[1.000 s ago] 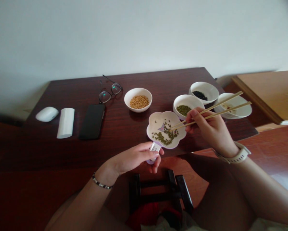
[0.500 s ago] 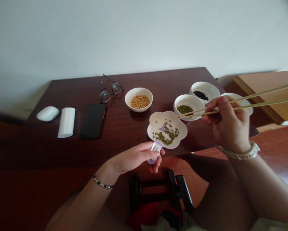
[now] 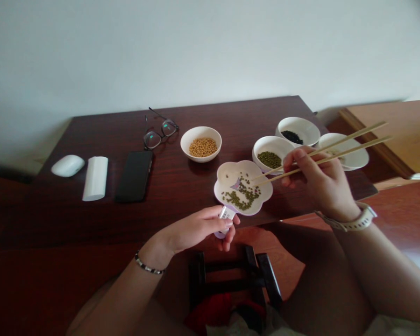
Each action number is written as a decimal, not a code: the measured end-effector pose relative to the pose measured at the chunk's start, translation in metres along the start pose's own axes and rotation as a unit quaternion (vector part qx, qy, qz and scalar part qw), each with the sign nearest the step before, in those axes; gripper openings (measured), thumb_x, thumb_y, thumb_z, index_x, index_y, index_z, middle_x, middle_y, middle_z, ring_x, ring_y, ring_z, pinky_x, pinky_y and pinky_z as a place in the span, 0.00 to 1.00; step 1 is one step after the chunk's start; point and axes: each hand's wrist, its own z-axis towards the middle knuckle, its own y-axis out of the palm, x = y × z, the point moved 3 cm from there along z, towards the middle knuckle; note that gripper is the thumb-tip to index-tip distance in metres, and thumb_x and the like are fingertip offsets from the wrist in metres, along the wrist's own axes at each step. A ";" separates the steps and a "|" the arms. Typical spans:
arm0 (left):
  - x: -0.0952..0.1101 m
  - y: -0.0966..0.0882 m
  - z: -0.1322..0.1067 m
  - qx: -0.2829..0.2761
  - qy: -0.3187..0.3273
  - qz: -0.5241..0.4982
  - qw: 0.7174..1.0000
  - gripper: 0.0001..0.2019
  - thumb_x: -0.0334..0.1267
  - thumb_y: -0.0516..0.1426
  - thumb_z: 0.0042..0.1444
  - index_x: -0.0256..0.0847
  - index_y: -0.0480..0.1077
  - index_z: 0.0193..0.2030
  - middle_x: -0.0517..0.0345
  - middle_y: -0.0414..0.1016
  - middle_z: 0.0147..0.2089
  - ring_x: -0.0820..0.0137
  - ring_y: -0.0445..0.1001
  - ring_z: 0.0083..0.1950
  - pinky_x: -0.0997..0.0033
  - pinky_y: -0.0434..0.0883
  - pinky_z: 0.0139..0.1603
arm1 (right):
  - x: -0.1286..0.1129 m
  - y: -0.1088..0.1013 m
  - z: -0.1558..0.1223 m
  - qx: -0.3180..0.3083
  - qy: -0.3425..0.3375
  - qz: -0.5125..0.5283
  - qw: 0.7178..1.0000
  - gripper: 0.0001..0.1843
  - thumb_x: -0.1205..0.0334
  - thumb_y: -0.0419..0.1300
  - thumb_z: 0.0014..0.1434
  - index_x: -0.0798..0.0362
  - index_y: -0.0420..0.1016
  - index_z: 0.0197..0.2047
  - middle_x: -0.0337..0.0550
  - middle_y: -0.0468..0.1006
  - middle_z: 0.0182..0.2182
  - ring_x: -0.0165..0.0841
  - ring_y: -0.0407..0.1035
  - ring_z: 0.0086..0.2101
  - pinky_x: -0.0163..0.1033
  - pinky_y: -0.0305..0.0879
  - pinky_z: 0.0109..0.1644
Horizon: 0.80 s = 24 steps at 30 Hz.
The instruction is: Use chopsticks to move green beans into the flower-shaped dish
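The right hand (image 3: 318, 186) pinches bamboo chopsticks (image 3: 357, 135) slanting left, their tips over scattered mung beans (image 3: 240, 193), perhaps not touching, in a flower-shaped dish (image 3: 231, 175) on the dark wooden bench (image 3: 101, 135), while the nearer left hand (image 3: 199, 228) closes around the dish's handle (image 3: 226, 214).

Mung beans (image 3: 241, 195) scattered across flower-shaped dish (image 3: 228, 176)

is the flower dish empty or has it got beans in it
Not empty: small green mung beans lie scattered across the middle of the white flower-shaped dish.
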 end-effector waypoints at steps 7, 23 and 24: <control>-0.001 0.001 0.000 0.004 0.002 -0.004 1.000 0.12 0.42 0.53 0.73 0.36 0.66 0.54 0.57 0.74 0.38 0.69 0.76 0.37 0.67 0.69 0.41 | 0.008 0.009 0.000 -0.050 0.014 -0.055 0.997 0.23 0.41 0.58 0.73 0.50 0.76 0.36 0.41 0.79 0.25 0.30 0.74 0.24 0.34 0.70 0.27; 0.000 0.001 0.001 0.005 0.004 -0.001 1.000 0.11 0.42 0.54 0.72 0.36 0.66 0.53 0.57 0.74 0.38 0.69 0.75 0.37 0.67 0.70 0.41 | 0.005 0.004 -0.001 -0.018 0.021 -0.044 0.999 0.22 0.40 0.59 0.72 0.50 0.77 0.36 0.40 0.78 0.22 0.30 0.73 0.23 0.34 0.69 0.25; 0.000 0.001 0.001 0.005 0.005 0.002 1.000 0.11 0.42 0.54 0.72 0.36 0.66 0.53 0.57 0.74 0.38 0.69 0.75 0.36 0.67 0.70 0.41 | 0.005 0.004 -0.001 -0.023 0.022 -0.050 0.998 0.22 0.41 0.59 0.72 0.50 0.77 0.36 0.40 0.79 0.22 0.30 0.74 0.23 0.34 0.70 0.25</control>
